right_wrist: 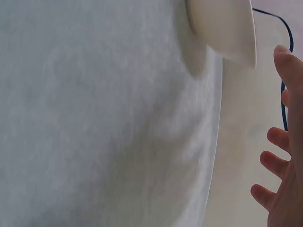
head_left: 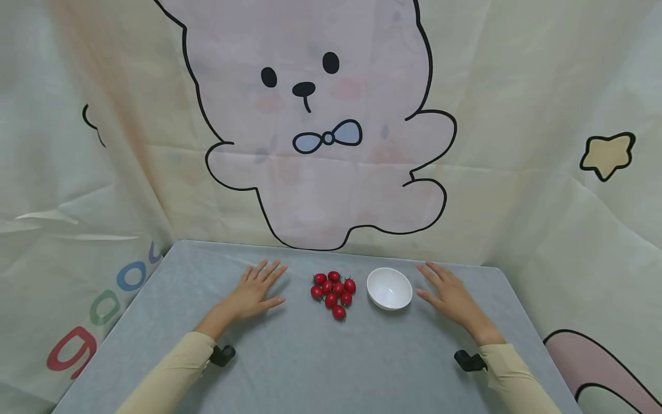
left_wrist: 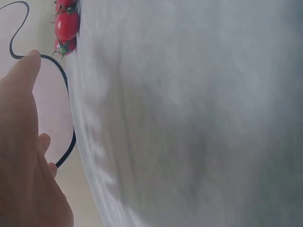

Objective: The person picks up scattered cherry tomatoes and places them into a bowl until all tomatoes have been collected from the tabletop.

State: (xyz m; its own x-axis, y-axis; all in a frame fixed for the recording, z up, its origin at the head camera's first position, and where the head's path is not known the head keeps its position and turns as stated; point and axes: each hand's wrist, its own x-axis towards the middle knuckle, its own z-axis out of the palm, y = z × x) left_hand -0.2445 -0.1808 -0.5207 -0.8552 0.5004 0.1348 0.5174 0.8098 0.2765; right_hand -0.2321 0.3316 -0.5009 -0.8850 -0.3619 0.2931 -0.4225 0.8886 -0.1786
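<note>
Several red cherry tomatoes [head_left: 330, 301] with green stems lie in a cluster at the middle of the table. Just right of them stands a white bowl [head_left: 389, 289], its inside bare. My left hand [head_left: 252, 293] is left of the tomatoes, fingers spread and holding nothing. To the right of the bowl, my right hand [head_left: 449, 296] has its fingers spread too, with the thumb close to the rim. In the left wrist view, tomatoes [left_wrist: 66, 25] show at the top beyond the hand. The right wrist view has the bowl [right_wrist: 227, 28] at its top, apart from the fingers.
A pale blue-grey cloth covers the table [head_left: 331, 368]. Behind it hangs a curtain [head_left: 496, 190] with a cartoon bear print, and more printed cloth encloses both sides. A black wrist mount [head_left: 222, 356] sits at the left cuff, another mount [head_left: 469, 361] at the right.
</note>
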